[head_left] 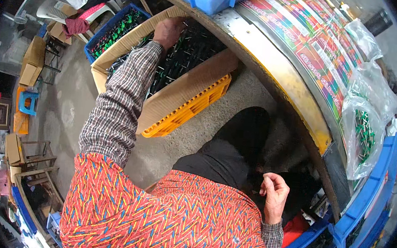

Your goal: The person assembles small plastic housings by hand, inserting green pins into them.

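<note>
Matt brown cardboard is used for the box (190, 82), and a glossy, plastic-like sheen is shown by the black pieces (172, 69) inside. The crate (187, 112) is moulded in smooth yellow plastic; the bag (353, 163) is made of thin, shiny film – crinkled throughout. The table edge (261, 48) is faced with scuffed metal – worn, dull – while matt woven cloth is seen in the sleeve (116, 104).

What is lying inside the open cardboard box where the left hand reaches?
Many slender dark pieces lie inside the cardboard box. The left hand and checked sleeve cover some; whatever is beneath the top layer is hidden.
</note>
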`<state>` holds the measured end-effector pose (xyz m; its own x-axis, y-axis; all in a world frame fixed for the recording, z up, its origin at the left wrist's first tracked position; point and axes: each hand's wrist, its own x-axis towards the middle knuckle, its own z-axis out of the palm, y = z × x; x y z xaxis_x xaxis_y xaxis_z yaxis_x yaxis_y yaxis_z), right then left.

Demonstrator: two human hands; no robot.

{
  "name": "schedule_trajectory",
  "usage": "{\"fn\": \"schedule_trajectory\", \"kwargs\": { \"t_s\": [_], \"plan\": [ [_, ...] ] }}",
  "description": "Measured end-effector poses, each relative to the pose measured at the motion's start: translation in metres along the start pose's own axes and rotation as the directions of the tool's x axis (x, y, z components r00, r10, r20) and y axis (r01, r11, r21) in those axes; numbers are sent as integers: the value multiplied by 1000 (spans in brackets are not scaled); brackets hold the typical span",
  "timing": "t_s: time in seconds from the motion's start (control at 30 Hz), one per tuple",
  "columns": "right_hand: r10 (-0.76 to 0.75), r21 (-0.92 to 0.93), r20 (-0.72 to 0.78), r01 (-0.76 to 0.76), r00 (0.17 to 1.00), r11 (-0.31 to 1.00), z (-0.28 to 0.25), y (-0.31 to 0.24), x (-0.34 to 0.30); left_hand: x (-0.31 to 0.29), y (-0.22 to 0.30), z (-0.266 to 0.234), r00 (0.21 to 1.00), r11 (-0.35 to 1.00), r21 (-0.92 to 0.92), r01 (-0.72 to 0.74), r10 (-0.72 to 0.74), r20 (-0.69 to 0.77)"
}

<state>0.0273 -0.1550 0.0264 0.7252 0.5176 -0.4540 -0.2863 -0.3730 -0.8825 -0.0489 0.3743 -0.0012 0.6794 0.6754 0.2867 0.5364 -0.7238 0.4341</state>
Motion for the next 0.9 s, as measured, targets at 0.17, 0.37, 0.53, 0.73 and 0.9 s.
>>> {"fn": "schedule_trajectory", "kwargs": {
  "t_s": [0.17, 0.37, 0.53, 0.73, 0.9],
  "plan": [
    [20, -16, 7, -20, 1000, 1000, -3, 6, 1, -42, 33, -4, 984, 942, -311, -124, 78, -158],
    [26, -22, 17, -26, 1000, 999, 1, 5, 3, -103, 176, -96, 897, 694, -681, -234, 425, 124],
    [-34, -64, 47, 37, 998, 997, 0, -1, 3, -136, 249, -133, 521, -153, -981, -117, 832, -192],
    [-79, -35, 35, 80, 996, 996, -1, -2, -2, -159, 303, -125, 501, -525, -851, 0, 737, -455],
    [-85, -51, 29, 87, 996, 995, -8, 7, -9, -156, 312, -136, 442, -434, -868, 242, 845, -299]
  ]
}}
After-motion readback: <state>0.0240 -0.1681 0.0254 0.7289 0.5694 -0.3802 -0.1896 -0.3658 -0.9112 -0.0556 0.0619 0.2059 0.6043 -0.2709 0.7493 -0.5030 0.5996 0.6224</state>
